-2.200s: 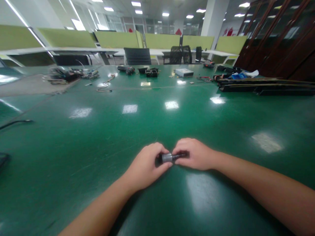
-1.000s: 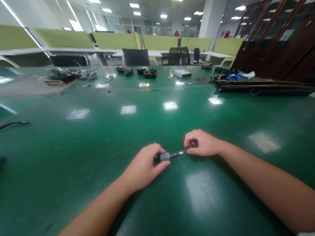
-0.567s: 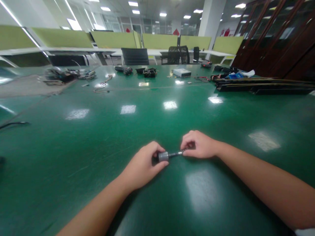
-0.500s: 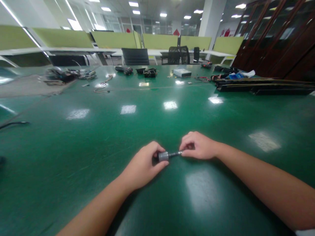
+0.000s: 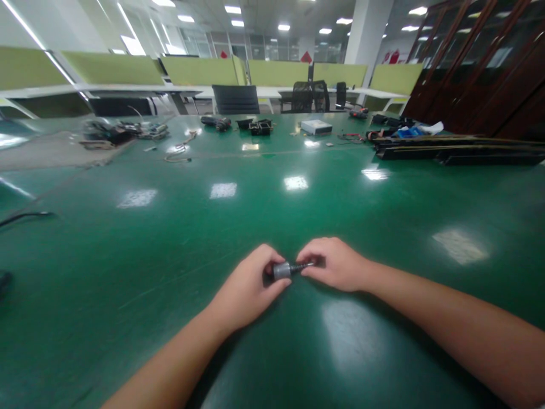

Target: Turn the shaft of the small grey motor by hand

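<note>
My left hand [image 5: 258, 281] is closed around a grey metal cylinder [image 5: 281, 271], thumb in front and fingers behind. From the cylinder's right end sticks out a thin, dark, ribbed shaft [image 5: 297, 267] that looks threaded. My right hand [image 5: 334, 264] pinches about this shaft, with thumb below and fingers above. The shaft's bright tip reaches into the hollow of that hand. Whether the fingertips press on the shaft all along is too small to tell. The left end of the cylinder is hidden in my left palm. Both hands are low over the green tabletop [image 5: 191, 227].
Across the far side of the table lie a power drill [image 5: 216, 123], black parts [image 5: 259, 126], a flat silver box [image 5: 316, 126] and a pale cable [image 5: 177, 152]. Long black strips [image 5: 451, 149] lie far right. A dark cable end [image 5: 29, 215] lies at left.
My right hand has slid left along the shaft, closer to the cylinder, and slightly toward me. My left hand and the cylinder stay in nearly the same place.
</note>
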Demonstrator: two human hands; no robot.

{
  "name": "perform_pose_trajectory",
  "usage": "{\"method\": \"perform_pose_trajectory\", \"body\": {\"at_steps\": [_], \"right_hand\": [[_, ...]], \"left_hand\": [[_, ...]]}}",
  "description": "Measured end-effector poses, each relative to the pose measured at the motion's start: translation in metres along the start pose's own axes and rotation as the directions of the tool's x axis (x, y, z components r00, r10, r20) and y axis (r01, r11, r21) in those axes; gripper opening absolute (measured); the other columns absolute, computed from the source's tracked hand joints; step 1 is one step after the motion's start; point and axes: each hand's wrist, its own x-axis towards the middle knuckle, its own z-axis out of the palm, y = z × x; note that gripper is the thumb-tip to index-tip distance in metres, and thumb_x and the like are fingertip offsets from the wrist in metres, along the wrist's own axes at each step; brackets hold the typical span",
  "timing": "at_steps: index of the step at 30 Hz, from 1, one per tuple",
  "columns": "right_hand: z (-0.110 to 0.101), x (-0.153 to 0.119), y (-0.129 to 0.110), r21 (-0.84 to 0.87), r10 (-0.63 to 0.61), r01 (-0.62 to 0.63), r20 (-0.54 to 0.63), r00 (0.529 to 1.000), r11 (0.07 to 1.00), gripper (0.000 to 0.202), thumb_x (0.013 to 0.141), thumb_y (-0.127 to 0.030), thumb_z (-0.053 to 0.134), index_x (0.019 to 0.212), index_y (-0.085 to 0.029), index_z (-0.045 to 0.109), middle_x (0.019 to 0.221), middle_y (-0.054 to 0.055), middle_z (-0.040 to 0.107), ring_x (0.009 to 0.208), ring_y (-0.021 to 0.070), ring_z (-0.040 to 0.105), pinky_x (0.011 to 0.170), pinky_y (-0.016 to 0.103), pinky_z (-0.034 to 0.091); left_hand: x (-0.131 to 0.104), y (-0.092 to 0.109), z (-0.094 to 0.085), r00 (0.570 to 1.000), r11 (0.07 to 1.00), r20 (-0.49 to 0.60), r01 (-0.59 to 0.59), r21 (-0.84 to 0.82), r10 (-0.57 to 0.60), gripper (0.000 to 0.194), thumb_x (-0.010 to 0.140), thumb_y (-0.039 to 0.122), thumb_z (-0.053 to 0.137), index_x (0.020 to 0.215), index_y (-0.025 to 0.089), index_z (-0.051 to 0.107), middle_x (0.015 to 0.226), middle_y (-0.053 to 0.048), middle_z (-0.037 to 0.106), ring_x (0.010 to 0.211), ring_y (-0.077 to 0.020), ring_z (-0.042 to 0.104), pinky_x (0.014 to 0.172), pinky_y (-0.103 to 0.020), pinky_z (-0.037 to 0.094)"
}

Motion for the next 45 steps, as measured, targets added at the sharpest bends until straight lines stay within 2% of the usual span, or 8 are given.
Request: {"method": "perform_pose_trajectory", "body": {"at_steps": [3, 6, 10, 18, 23, 45], "right_hand": [[0.0012, 0.0006, -0.0012, -0.024, -0.073, 0.074, 0.014, 0.997, 0.997, 0.011, 0.085, -0.019, 0.07, 0.096, -0.018, 0.073, 0.09, 0.004, 0.073, 0.084, 0.0166, 0.064, 0.078, 0.029, 0.047], [0.0014, 0.0006, -0.0001, -0.032, -0.12, 0.121, 0.009, 0.993, 0.992, 0.012, 0.087, -0.019, 0.069, 0.098, -0.017, 0.073, 0.091, 0.004, 0.073, 0.086, 0.0171, 0.064, 0.08, 0.029, 0.046], [0.0029, 0.0002, 0.0022, -0.043, -0.152, 0.152, 0.006, 0.988, 0.987, 0.014, 0.09, -0.021, 0.067, 0.101, -0.017, 0.073, 0.093, 0.005, 0.073, 0.087, 0.017, 0.064, 0.082, 0.029, 0.047], [0.004, 0.0, -0.0027, -0.059, -0.157, 0.158, 0.026, 0.987, 0.986, 0.016, 0.092, -0.025, 0.064, 0.102, -0.017, 0.074, 0.094, 0.006, 0.071, 0.088, 0.0177, 0.063, 0.08, 0.03, 0.046], [0.0048, -0.0004, -0.0041, -0.064, -0.149, 0.15, 0.032, 0.988, 0.987, 0.016, 0.086, -0.02, 0.068, 0.101, -0.016, 0.072, 0.092, 0.005, 0.069, 0.087, 0.0176, 0.061, 0.079, 0.029, 0.047], [0.0014, -0.0006, -0.0034, -0.075, -0.174, 0.176, 0.034, 0.984, 0.982, 0.013, 0.087, -0.021, 0.067, 0.096, -0.016, 0.075, 0.086, 0.005, 0.07, 0.082, 0.0169, 0.061, 0.075, 0.028, 0.046]], "left_hand": [[0.0003, 0.001, -0.0001, 1.0, 1.0, 0.008, -0.009, -0.008, 0.009, 0.022, 0.083, 0.024, 0.07, 0.102, 0.022, 0.059, 0.093, 0.0, 0.06, 0.084, -0.0177, 0.057, 0.075, -0.031, 0.046], [0.0006, 0.0021, -0.0013, 1.0, 0.999, 0.016, -0.026, -0.019, 0.027, 0.028, 0.083, 0.03, 0.073, 0.106, 0.023, 0.06, 0.096, 0.0, 0.06, 0.085, -0.018, 0.057, 0.076, -0.031, 0.047], [0.001, 0.0023, -0.0023, 0.999, 0.999, 0.012, -0.032, -0.018, 0.033, 0.016, 0.091, 0.034, 0.064, 0.103, 0.023, 0.062, 0.094, -0.001, 0.061, 0.084, -0.0177, 0.057, 0.075, -0.031, 0.047], [0.0023, 0.0027, -0.0009, 0.999, 0.999, 0.01, -0.034, -0.008, 0.034, 0.02, 0.085, 0.028, 0.07, 0.103, 0.022, 0.064, 0.092, 0.0, 0.061, 0.082, -0.0168, 0.058, 0.073, -0.029, 0.046], [0.0036, 0.0054, -0.0007, 0.997, 0.997, 0.046, -0.058, 0.045, 0.056, 0.017, 0.086, 0.03, 0.07, 0.101, 0.023, 0.068, 0.093, -0.001, 0.063, 0.086, -0.0189, 0.059, 0.078, -0.032, 0.045], [0.0026, 0.0047, -0.0012, 0.998, 0.997, 0.051, -0.05, 0.051, 0.047, 0.02, 0.086, 0.032, 0.071, 0.102, 0.022, 0.069, 0.094, -0.002, 0.065, 0.085, -0.0193, 0.06, 0.076, -0.032, 0.047]]}}
